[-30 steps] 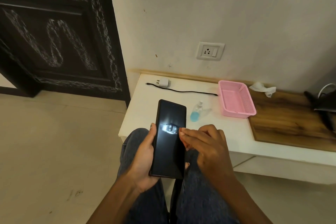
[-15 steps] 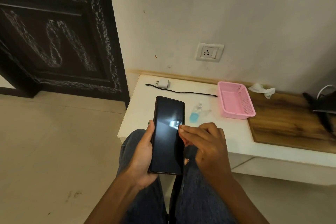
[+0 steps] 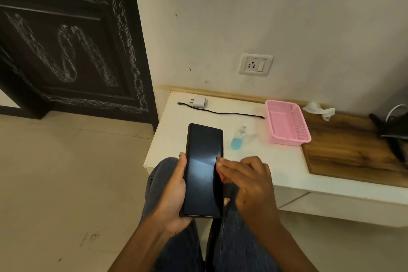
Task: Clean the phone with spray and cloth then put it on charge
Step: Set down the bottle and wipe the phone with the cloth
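- Phone (image 3: 204, 170): black, screen dark and facing up, held above the person's lap at the near left edge of the white table (image 3: 282, 168).
- Left hand (image 3: 174, 194): grips the phone from beneath, thumb along its left edge, one fingertip showing past the lower right edge.
- Right hand (image 3: 249, 181): fingers curled and close together, tips touching the phone's right edge; whether it pinches the edge cannot be told.
- Spray bottle (image 3: 238, 139): small, clear, blue liquid, lying on the table just right of the phone's far end.
- Charger adapter (image 3: 198, 102): white, far left on the table, near the wall.
- Cable (image 3: 223, 112): black, running right from beside the adapter to the basket.
- Basket (image 3: 287, 122): pink, perforated, right of the bottle.
- Cloth (image 3: 320, 110): white, crumpled, on the wooden board (image 3: 353, 157), far right of the basket.
- Wall socket (image 3: 255, 64): white, above the table.
- Door (image 3: 66, 40): dark, carved, left.
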The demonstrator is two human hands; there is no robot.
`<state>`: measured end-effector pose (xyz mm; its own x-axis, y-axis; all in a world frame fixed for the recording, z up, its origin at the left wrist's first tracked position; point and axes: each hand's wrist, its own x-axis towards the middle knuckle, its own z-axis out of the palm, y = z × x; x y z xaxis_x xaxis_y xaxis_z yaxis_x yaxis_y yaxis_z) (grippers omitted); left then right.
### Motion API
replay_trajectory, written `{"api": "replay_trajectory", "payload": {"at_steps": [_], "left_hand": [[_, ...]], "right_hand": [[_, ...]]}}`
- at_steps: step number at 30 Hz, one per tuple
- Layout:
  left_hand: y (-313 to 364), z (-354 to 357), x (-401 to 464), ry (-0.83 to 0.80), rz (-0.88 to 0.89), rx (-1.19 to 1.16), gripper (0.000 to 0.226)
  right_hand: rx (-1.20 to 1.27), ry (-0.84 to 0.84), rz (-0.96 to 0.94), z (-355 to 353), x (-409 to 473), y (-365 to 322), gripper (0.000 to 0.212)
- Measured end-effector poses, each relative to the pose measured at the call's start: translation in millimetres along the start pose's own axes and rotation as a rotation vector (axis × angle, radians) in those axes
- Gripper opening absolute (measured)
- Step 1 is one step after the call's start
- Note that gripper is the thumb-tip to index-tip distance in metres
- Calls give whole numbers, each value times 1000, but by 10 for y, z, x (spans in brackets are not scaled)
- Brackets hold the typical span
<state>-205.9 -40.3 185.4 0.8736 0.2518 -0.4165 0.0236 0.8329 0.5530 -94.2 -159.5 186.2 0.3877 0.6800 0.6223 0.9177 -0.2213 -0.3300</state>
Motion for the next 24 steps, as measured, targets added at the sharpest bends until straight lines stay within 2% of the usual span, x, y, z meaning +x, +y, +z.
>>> {"api": "replay_trajectory", "payload": {"at_steps": [7, 12, 16, 24], "left_hand": [[16, 36, 30, 19, 36, 16, 57], [-5, 34, -3, 19, 8, 7, 65], [-13, -24, -54, 99, -5, 33, 70], [64, -98, -55, 160, 45, 40, 65]], "right_hand": [[-19, -2, -2, -19, 159, 96, 28], [7, 43, 56, 92, 438, 197, 42], [133, -12, 118, 204, 388, 150, 53], [99, -45, 39, 140, -52, -119, 33]]}}
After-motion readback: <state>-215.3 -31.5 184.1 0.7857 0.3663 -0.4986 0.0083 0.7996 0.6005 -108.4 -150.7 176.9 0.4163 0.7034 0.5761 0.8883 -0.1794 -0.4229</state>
